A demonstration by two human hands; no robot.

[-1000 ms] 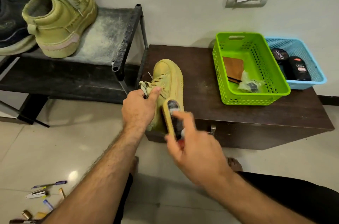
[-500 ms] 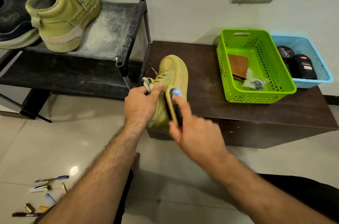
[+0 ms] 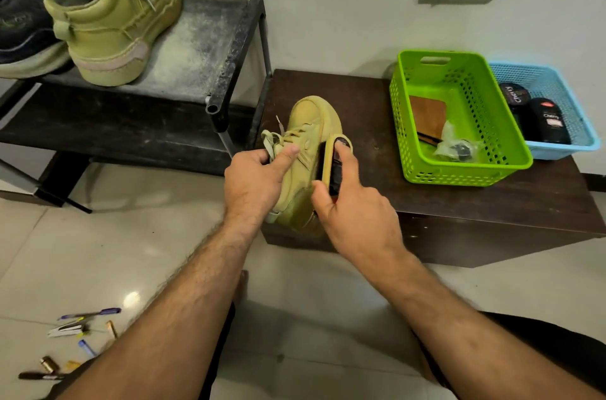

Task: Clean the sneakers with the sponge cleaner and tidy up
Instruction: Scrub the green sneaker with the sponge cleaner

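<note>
My left hand (image 3: pixel 254 178) holds the olive sneaker (image 3: pixel 306 167) at its laces and collar, thumb across the tongue. My right hand (image 3: pixel 352 203) has a narrow grip around the sponge cleaner (image 3: pixel 329 163), pressed against the sneaker's 3 o'clock flank. The sneaker's long axis runs from 6 to 12 o'clock on the dark table (image 3: pixel 377 124). The green basket (image 3: pixel 511 144) sits at 2 o'clock, and the second sneaker (image 3: pixel 111 22) at 10 o'clock on the rack (image 3: pixel 203 49).
</note>
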